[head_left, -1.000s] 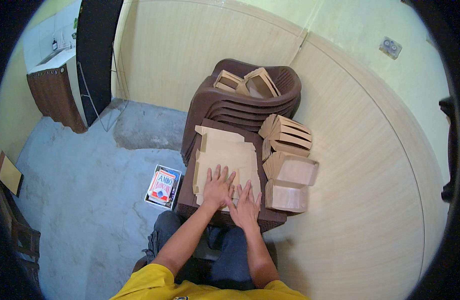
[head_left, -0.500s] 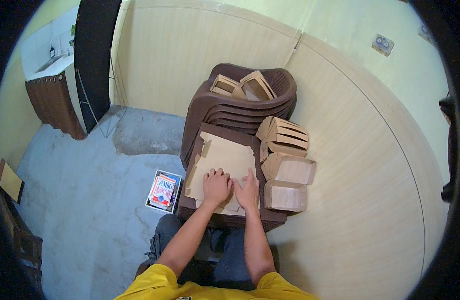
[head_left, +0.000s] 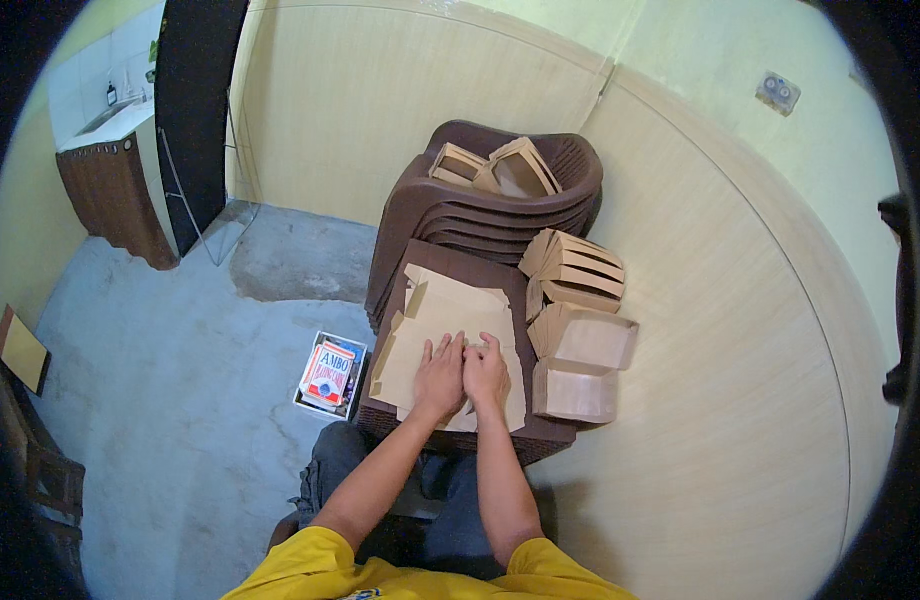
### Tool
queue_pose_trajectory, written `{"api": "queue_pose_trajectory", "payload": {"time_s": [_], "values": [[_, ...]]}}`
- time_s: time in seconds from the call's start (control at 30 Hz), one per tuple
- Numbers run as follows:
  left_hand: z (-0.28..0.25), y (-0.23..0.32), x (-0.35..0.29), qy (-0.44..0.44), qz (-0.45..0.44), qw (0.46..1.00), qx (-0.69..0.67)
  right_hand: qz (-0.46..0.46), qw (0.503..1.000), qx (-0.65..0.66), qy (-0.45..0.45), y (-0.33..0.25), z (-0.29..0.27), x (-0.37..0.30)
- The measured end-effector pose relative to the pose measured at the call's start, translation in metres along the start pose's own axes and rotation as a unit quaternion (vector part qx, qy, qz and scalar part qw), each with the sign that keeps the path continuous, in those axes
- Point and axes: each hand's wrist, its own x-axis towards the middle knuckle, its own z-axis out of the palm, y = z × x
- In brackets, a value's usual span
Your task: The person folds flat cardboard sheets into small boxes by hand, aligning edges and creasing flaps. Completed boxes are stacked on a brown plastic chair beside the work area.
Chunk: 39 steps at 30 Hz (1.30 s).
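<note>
A flat brown cardboard box blank (head_left: 455, 300) with cut flaps along its edges lies on a brown plastic seat (head_left: 430, 255) in front of me. My left hand (head_left: 441, 380) rests on its lower middle, palm down with the fingers stretched out. Right beside it, my right hand (head_left: 486, 375) presses on the cardboard with its fingers bent and drawn together. Whatever is under those fingers is hidden. The two hands touch or nearly touch near the fingertips.
Folded cardboard boxes (head_left: 580, 275) and an open cardboard box (head_left: 585, 365) stand right of the seat. More boxes (head_left: 520, 165) sit on stacked brown chairs (head_left: 480, 215) behind. A small white bin (head_left: 330, 375) of packets stands on the floor at left. A wall (head_left: 740, 400) closes the right side.
My right hand has moved left against my left hand, its fingers going from spread to bent. The left hand's fingers have straightened. The view has shifted slightly.
</note>
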Motion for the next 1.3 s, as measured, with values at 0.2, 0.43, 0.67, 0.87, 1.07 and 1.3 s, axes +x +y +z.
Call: {"api": "queue_pose_trajectory", "payload": {"time_s": [0.2,0.43,0.67,0.87,1.07,1.3], "values": [[-0.006,0.007,-0.002,0.006,-0.009,0.999,-0.038,-0.056,0.985,0.158,0.042,0.048,-0.004,0.005],[0.0,0.005,0.001,0.023,0.007,0.999,-0.03,-0.132,0.99,-0.045,0.026,0.066,-0.018,0.034],[-0.001,-0.001,-0.001,0.017,0.021,0.999,-0.042,0.025,0.988,-0.131,0.081,0.031,-0.003,0.047],[-0.022,0.009,0.008,0.01,-0.03,0.999,-0.025,0.024,0.975,-0.175,0.137,0.012,0.002,0.057],[-0.017,0.008,0.02,0.103,-0.021,0.994,-0.003,0.063,0.967,-0.237,0.073,-0.013,-0.004,0.057],[-0.013,0.002,0.032,0.079,-0.014,0.996,-0.035,0.129,0.98,-0.147,0.022,-0.013,-0.01,0.075]]}}
